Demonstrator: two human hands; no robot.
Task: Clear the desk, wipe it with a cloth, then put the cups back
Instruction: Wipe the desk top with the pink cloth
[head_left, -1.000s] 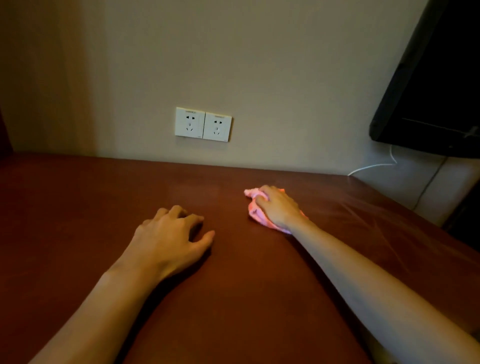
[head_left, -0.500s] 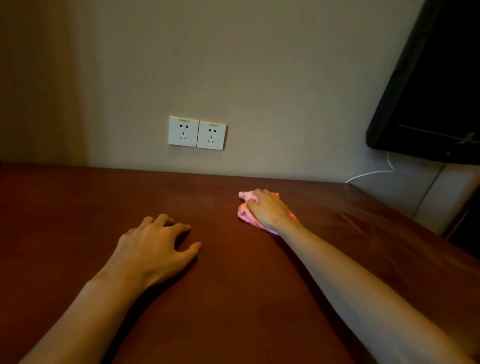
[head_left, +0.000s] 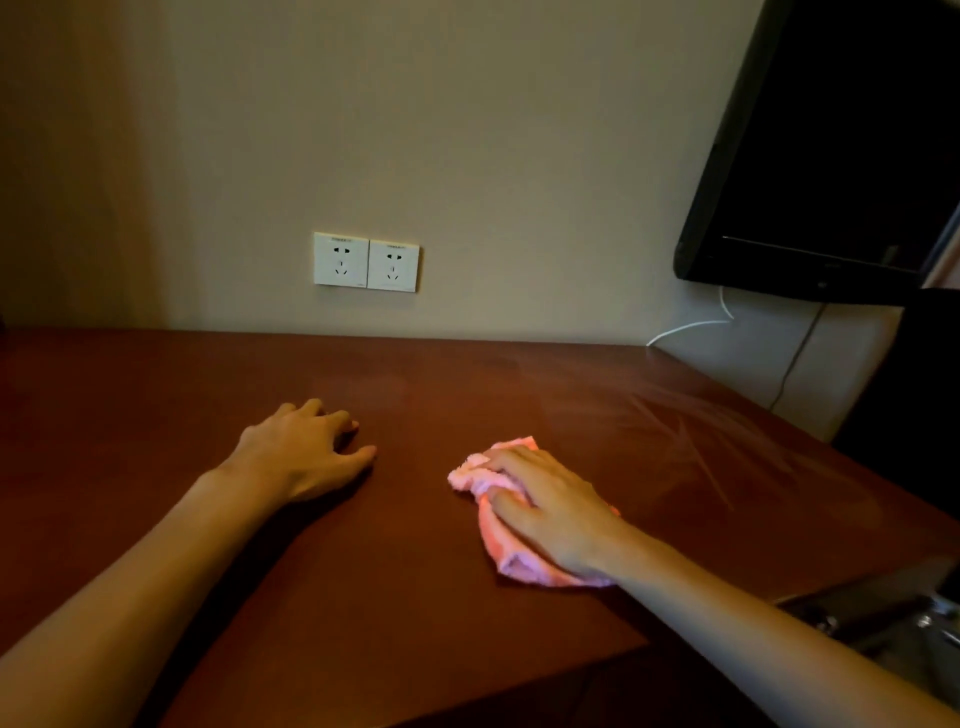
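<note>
A dim room: a beige wall with a double socket (head_left: 366, 261) above a dark red-brown table (head_left: 156, 395), and a black screen (head_left: 841, 156) hung at the upper right with a white cable (head_left: 691, 327) trailing below it.

The left hand (head_left: 301, 457) rests on the table left of centre, fingers loosely curled, fingertips touching the wood, holding nothing; it sits much as it did a second ago.

The right hand (head_left: 550, 509) presses on the pink cloth (head_left: 493, 540), fingers spread and slightly bent over the bunched fabric. Since the earlier frame it has dragged the cloth back from near the wall toward the table's near edge. The cloth's long axis runs from far-left to near-right, its crumpled end pointing toward the socket. Faint wipe streaks (head_left: 685, 441) shine to the right.
</note>
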